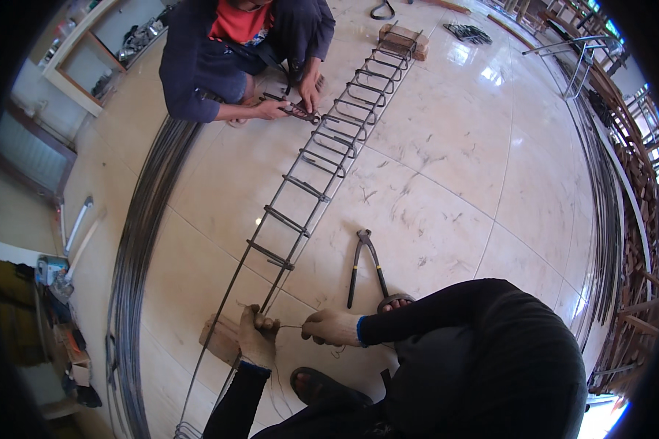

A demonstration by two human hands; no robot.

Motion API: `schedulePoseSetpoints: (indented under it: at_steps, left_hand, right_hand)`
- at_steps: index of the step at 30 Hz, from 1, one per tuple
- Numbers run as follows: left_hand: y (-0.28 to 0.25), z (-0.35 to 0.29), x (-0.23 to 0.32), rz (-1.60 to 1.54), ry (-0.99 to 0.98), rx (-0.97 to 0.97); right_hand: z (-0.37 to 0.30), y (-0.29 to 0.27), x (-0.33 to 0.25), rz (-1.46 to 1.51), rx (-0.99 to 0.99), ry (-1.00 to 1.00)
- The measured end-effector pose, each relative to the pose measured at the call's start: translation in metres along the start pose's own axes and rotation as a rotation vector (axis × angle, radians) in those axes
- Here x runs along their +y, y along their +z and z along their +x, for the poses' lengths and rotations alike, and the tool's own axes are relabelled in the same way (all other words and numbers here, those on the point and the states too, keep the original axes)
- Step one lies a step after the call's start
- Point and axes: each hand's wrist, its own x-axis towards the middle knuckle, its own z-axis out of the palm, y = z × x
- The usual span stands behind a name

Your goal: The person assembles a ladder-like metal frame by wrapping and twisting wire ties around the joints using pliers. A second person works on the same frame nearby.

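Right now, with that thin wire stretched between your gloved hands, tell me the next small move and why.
Probably wrap the thin wire around the rebar cage under the left hand. The right hand pinches the wire taut, the left grips the bars over the wooden block, and the pincers lie unused on the floor nearby.

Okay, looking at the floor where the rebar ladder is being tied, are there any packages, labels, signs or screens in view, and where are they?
No clear package, label, sign or screen shows.
Small blue and white object: on the floor at the left edge, boxy; too blurred to tell whether it is a package.
Shelf unit: top left, pale frame holding dark items; no labels readable as such.
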Motion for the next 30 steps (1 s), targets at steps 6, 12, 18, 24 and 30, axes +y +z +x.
schedulePoseSetpoints:
  at_steps: [6,12,18,24,30]
  left_hand:
    - [0.009,-0.001,0.001,0.044,-0.021,-0.013]
    - [0.01,-0.012,0.004,0.023,0.024,-0.032]
    - [0.012,-0.01,0.001,0.112,0.219,0.017]
    - [0.003,-0.001,-0.005,0.168,0.209,0.094]
    - [0.0,0.009,-0.001,-0.115,-0.083,0.209]
  right_hand:
    - [-0.003,-0.004,0.003,-0.135,0.007,-0.055]
    - [-0.009,0.0,-0.002,-0.101,-0.027,0.001]
    - [-0.012,-0.003,0.001,-0.141,-0.087,-0.051]
    - [-0.01,0.001,0.005,-0.323,0.045,-0.197]
    - [-0.02,0.005,0.003,-0.742,0.071,-0.391]
